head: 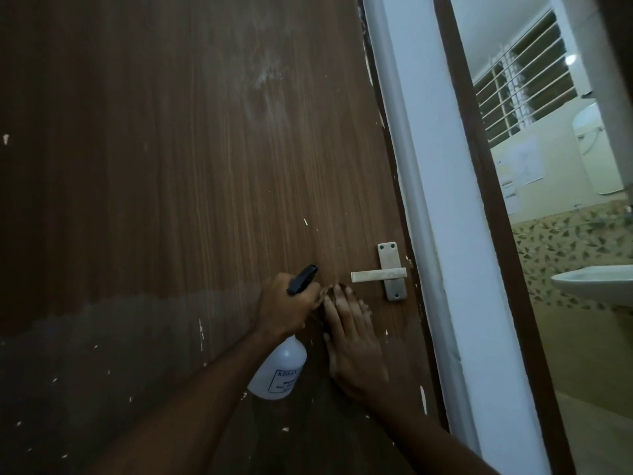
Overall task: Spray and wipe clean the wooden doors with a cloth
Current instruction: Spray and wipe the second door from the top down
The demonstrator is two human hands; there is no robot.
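The person is standing close to the brown wooden door (191, 186), looking down along it toward the metal lever handle (380, 276) near its right edge. The left hand (287, 308) is gripping the neck of a white spray bottle (279, 370), fingers curled around it below the black spray head (303, 274), whose nozzle is pointing up and toward the door. The bottle's body is hanging down beneath the hand, tilted, with a label printed in blue. The right hand (352, 341) is lying flat against the door just beside the left one, fingers straight and together, fingertips reaching up just below the lever's free end. Pale smears are showing high on the door, and its lower part is looking duller and greyer. To the right, past the white frame (442, 200), a washbasin (596, 282) is showing.
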